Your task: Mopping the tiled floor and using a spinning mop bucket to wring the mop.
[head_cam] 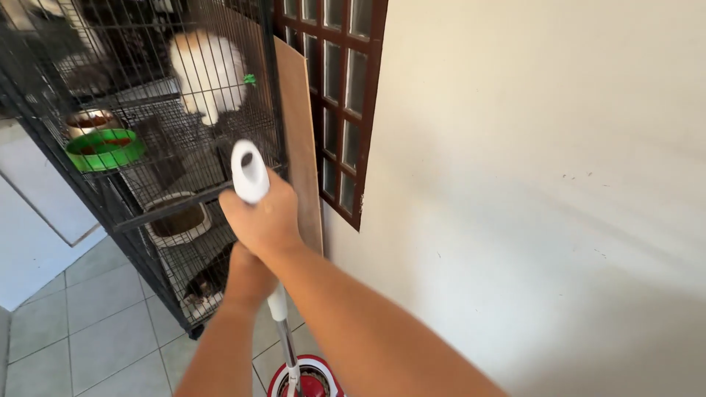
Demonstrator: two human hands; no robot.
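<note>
Both hands grip one white mop handle (251, 173): right hand (263, 218) fingers wrapped near its top, left hand (248, 276) closed lower; one red bucket (309, 376) below, one wire cage (147, 132) left with three bowls, one white cat (208, 70)

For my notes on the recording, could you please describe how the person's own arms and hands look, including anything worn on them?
Both forearms are bare, with no sleeves in view. The right hand and the left hand wear no gloves, and no watch, bracelet or ring can be seen on them. The elbows and upper arms lie outside the picture, so any short sleeve cannot be told.
</note>
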